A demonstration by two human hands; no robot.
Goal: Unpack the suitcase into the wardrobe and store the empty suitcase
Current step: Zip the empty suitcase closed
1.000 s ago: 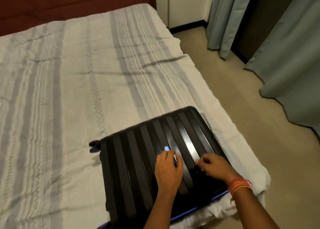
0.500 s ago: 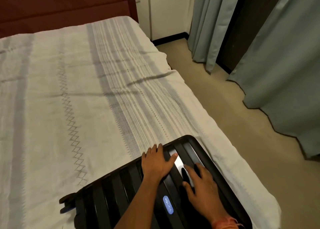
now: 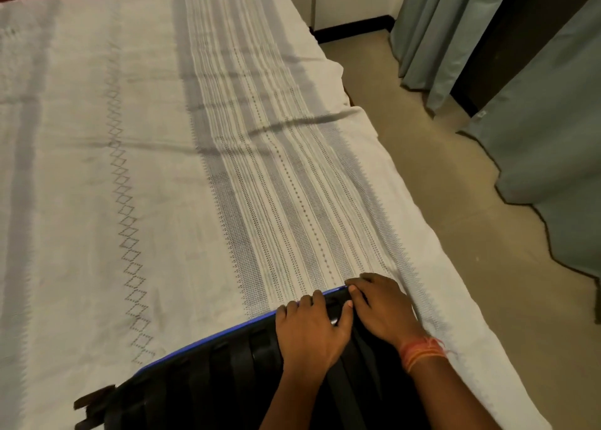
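Note:
A black ribbed suitcase [image 3: 201,387] with blue trim along its far edge lies flat and closed on the bed, at the bottom of the view. My left hand [image 3: 309,332] lies on the lid near the far right corner, its fingers bent over the blue edge and its thumb stretched to the right. Right beside it, my right hand [image 3: 385,306] curls round that corner, with forefinger and thumb pinched together at the edge. What they pinch is hidden. An orange thread band sits on the right wrist. A wheel sticks out at the suitcase's left end.
The bed [image 3: 162,169] carries a white cover with grey stripes and stretches away from me. Beige floor [image 3: 455,185] runs along its right side. Grey-green curtains [image 3: 553,136] hang at the right. A white cabinet [image 3: 341,0] stands at the back.
Both hands slid from the middle of the lid up to its far right corner. The view dropped closer, so the suitcase now sits lower in it.

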